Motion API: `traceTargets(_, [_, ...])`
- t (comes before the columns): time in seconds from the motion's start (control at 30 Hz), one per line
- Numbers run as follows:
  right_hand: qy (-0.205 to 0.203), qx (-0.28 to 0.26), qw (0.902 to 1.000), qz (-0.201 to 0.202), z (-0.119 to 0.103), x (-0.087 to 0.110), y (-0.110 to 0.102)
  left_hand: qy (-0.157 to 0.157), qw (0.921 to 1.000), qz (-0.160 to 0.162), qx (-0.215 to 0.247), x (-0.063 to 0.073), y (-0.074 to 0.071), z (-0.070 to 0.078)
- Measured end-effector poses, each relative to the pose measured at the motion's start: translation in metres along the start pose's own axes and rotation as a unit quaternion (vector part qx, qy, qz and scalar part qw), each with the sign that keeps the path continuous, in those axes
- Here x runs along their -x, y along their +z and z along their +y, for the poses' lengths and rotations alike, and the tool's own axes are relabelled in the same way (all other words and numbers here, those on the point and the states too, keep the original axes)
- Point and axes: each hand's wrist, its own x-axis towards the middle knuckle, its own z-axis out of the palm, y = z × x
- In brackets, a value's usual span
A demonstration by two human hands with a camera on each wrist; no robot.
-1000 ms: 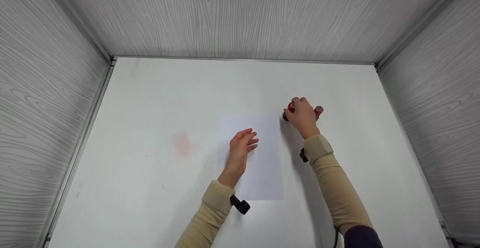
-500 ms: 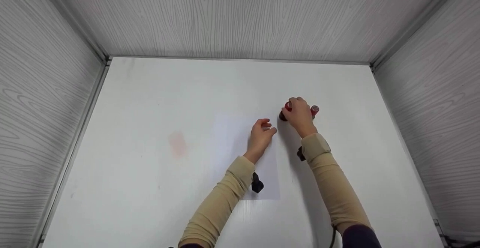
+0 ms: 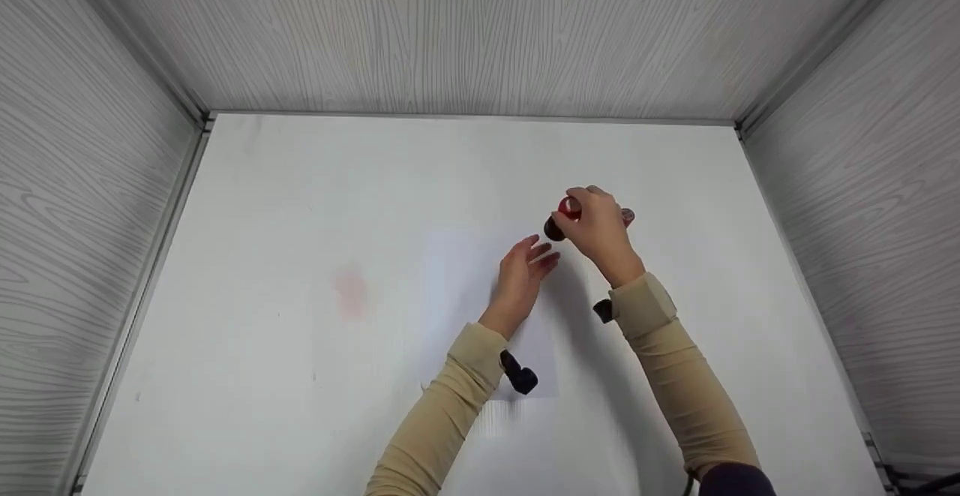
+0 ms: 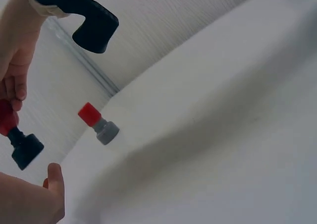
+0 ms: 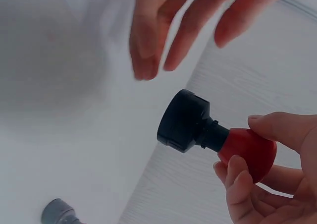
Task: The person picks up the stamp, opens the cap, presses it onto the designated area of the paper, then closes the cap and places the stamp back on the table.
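My right hand pinches the red knob handle of a rubber stamp between thumb and fingers. Its wide black base points away from the palm, and the stamp is held tilted above the table. My left hand hovers over the paper, fingers spread and loosely bent, close to the black base but apart from it. In the left wrist view, part of the left hand shows below the held stamp. A second stamp, with red handle and grey base, stands on the table behind the right hand.
A white sheet of paper lies on the white table, partly under the left forearm. A faint pink smudge marks the table to its left. Grey wood-grain panels wall the table at the back and both sides.
My left hand has moved right and forward, toward the stamp. The right hand has shifted slightly left with the stamp, away from the second stamp.
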Motion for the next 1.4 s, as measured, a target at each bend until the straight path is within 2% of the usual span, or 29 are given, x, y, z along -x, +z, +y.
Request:
traceTargets(0.1, [-0.024, -0.025, 0.9994, 0.003, -0.015, 0.007, -0.007, -0.029, 0.9932, -0.023, 0.110, 0.006, -0.001, 0.002])
traceTargets(0.17, [-0.037, -0.038, 0.9986, 0.008, -0.023, 0.012, -0.011, -0.033, 0.9880, -0.041, 0.145, 0.010, -0.002, 0.005])
traceTargets(0.27, [-0.050, -0.061, 0.9968, 0.016, -0.033, 0.020, -0.015, -0.023, 0.9865, -0.070, 0.146, 0.020, -0.007, 0.011])
traceTargets(0.4, [-0.061, -0.098, 0.9930, 0.024, -0.041, 0.029, -0.017, 0.006, 0.9873, -0.099, 0.124, 0.031, -0.015, 0.019])
traceTargets(0.57, [-0.078, -0.132, 0.9874, 0.038, -0.045, 0.038, -0.017, 0.046, 0.9836, -0.138, 0.107, 0.042, -0.020, 0.030])
traceTargets(0.7, [-0.085, -0.161, 0.9819, 0.052, -0.045, 0.043, -0.016, 0.083, 0.9809, -0.164, 0.064, 0.049, -0.023, 0.038])
traceTargets(0.87, [-0.088, -0.236, 0.9658, 0.061, -0.046, 0.049, -0.014, 0.137, 0.9738, -0.180, -0.024, 0.057, -0.028, 0.049])
traceTargets(0.93, [-0.084, -0.273, 0.9567, 0.057, -0.046, 0.052, -0.012, 0.154, 0.9691, -0.184, -0.056, 0.059, -0.031, 0.054])
traceTargets(1.07, [-0.050, -0.336, 0.9398, 0.039, -0.048, 0.058, -0.008, 0.180, 0.9602, -0.178, -0.117, 0.063, -0.036, 0.064])
traceTargets(1.2, [-0.016, -0.399, 0.9167, 0.016, -0.046, 0.064, -0.001, 0.205, 0.9436, -0.172, -0.195, 0.069, -0.040, 0.074])
traceTargets(1.3, [0.000, -0.437, 0.8993, 0.005, -0.041, 0.067, 0.007, 0.213, 0.9311, -0.175, -0.239, 0.073, -0.044, 0.081])
traceTargets(1.4, [0.012, -0.466, 0.8845, -0.004, -0.041, 0.070, 0.012, 0.210, 0.9254, -0.176, -0.262, 0.077, -0.048, 0.087])
